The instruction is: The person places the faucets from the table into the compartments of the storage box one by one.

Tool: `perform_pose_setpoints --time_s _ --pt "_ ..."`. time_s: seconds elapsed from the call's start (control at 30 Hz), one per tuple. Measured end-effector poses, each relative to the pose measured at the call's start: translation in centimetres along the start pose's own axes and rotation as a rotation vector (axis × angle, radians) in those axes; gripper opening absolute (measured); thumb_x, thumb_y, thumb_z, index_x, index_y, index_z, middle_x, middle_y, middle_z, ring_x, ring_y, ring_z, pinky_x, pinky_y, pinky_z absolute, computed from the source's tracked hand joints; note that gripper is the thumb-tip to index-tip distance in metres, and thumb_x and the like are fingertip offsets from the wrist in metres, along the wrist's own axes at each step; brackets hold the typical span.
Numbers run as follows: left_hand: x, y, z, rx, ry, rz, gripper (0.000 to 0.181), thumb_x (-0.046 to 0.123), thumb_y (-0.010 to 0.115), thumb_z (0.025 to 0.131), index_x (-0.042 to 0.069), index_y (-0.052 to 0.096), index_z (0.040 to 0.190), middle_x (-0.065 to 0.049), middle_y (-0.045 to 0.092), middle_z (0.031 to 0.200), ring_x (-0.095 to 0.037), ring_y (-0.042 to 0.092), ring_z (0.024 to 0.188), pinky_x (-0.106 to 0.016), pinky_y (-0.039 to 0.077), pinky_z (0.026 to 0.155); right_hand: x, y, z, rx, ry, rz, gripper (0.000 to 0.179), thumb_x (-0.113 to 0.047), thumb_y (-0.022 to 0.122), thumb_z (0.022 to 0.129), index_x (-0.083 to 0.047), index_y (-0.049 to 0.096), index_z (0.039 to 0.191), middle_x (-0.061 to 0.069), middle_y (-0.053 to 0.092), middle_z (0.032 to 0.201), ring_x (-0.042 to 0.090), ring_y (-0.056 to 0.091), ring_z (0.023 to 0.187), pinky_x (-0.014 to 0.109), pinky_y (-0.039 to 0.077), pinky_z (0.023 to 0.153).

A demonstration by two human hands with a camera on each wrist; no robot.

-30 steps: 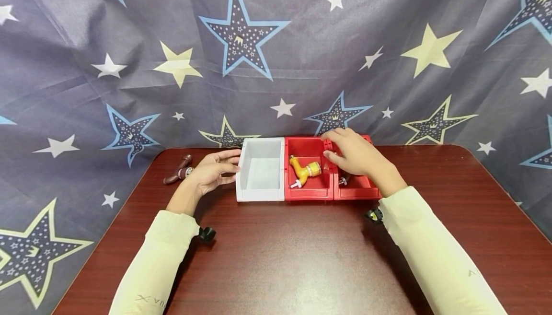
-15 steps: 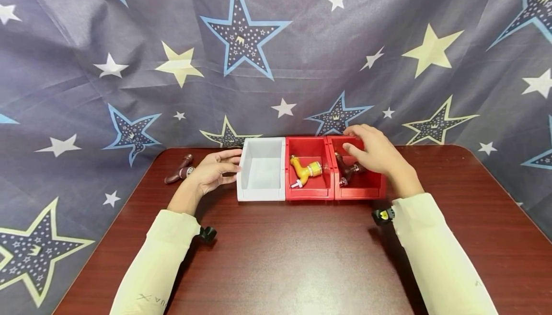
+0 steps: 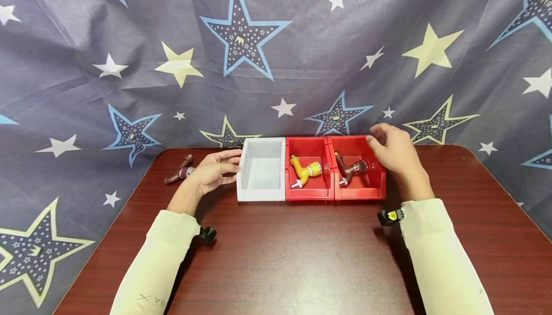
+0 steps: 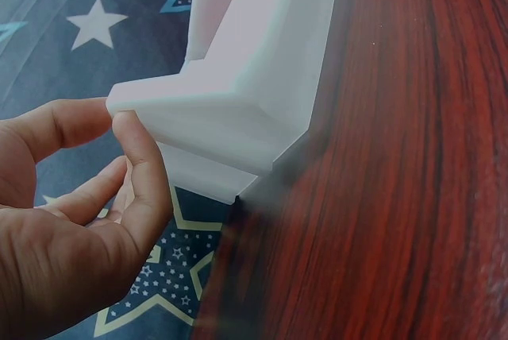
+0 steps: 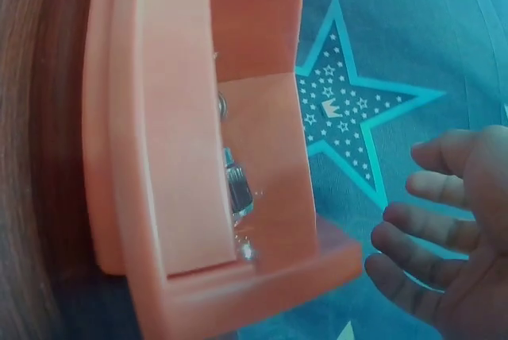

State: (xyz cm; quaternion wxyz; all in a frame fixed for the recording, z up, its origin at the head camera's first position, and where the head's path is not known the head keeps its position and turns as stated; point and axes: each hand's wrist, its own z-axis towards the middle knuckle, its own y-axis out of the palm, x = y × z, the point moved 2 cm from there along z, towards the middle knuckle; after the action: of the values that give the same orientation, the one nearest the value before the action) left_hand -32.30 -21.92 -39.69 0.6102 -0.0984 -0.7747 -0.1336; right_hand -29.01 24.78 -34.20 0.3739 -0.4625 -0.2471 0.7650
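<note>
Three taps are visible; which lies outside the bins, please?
The leftmost brown tap, on the table; the yellow tap and right brown tap occupy red bins.

Both forearms (image 3: 160, 257) stretch over the tabletop (image 3: 293, 248) toward its far edge; the left hand (image 3: 210, 173) and raised right hand (image 3: 398, 154) have loosely bent fingers (image 5: 429, 230).

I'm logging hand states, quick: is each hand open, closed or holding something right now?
Left hand: open, fingertips touching the white bin.
Right hand: open, holding nothing, near the rightmost red bin.

Star-printed grey cloth (image 3: 297, 80) behind dark red wood-grain table (image 3: 297, 257)
</note>
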Motion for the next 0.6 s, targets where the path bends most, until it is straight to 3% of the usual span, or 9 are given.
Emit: perform_pose_setpoints --time_s 0.2,0.4,0.6 --pt "0.0 0.0 0.0 -0.002 -0.003 -0.002 0.067 -0.009 0.060 0.094 0.005 0.038 0.156 -0.023 0.041 0.154 -0.018 0.064 0.102 -0.034 0.053 0.081 1.0 -0.3 -0.5 0.013 0.082 0.014 0.035 -0.021 0.059 0.100 0.004 0.067 0.122 0.026 0.073 0.104 0.040 0.068 0.092 0.058 0.050 0.083" --pt "0.0 0.0 0.0 -0.005 -0.005 -0.009 0.067 -0.009 0.061 0.094 0.005 0.039 0.156 -0.024 0.039 0.156 -0.021 0.063 0.106 -0.034 0.054 0.081 1.9 -0.4 -0.8 -0.035 0.135 -0.003 0.037 -0.026 0.056 0.101 0.005 0.068 0.119 0.025 0.074 0.104 0.040 0.065 0.093 0.057 0.048 0.082" --pt "0.0 0.0 0.0 -0.006 -0.001 -0.004 0.068 -0.009 0.061 0.094 0.005 0.038 0.157 -0.022 0.042 0.154 -0.018 0.064 0.104 -0.035 0.053 0.082 2.6 -0.3 -1.1 -0.116 0.198 0.087 0.033 -0.021 0.058 0.101 0.007 0.068 0.116 0.018 0.073 0.083 0.025 0.067 0.068 0.036 0.053 0.062"
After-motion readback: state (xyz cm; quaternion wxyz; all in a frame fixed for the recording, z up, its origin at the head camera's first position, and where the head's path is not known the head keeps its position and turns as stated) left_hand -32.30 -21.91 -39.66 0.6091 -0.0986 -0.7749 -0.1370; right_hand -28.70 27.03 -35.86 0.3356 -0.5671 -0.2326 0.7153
